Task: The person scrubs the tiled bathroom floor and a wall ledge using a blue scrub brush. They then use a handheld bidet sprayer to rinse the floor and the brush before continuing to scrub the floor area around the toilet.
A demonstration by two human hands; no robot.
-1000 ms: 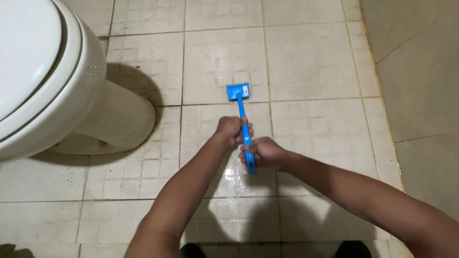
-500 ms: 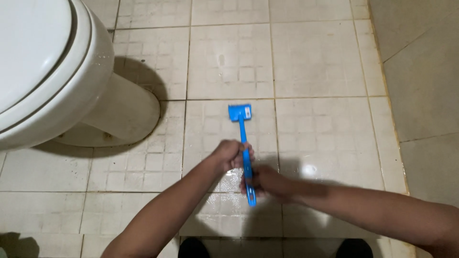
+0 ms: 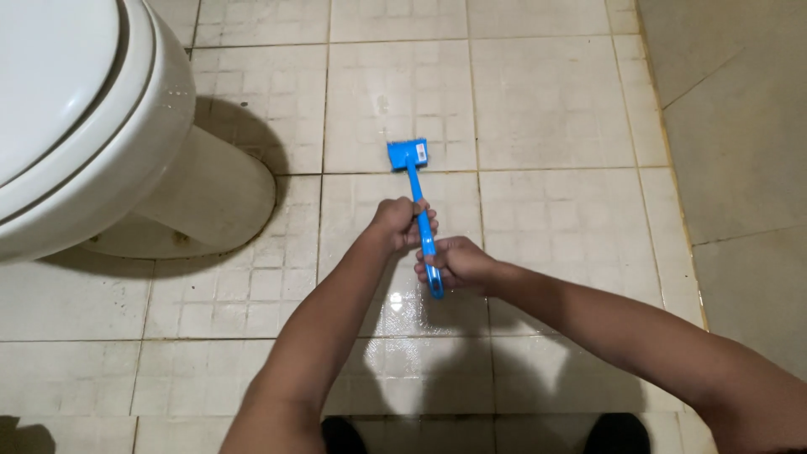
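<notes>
A blue long-handled scrub brush (image 3: 409, 163) rests head-down on the wet cream floor tiles (image 3: 546, 109), its head on a grout line. My left hand (image 3: 393, 224) grips the handle at its middle. My right hand (image 3: 454, 265) grips the handle lower down, close to its end. Both forearms reach in from the bottom of the view. The brush head points away from me.
A white toilet (image 3: 92, 126) with its lid down stands at the left, its pedestal base (image 3: 210, 202) near the brush. A wall (image 3: 740, 126) runs along the right side. Two dark shoe tips (image 3: 618, 433) show at the bottom edge.
The brush and both hands have slid forward along the floor, after pulling back half a second ago. The grip is unchanged.
</notes>
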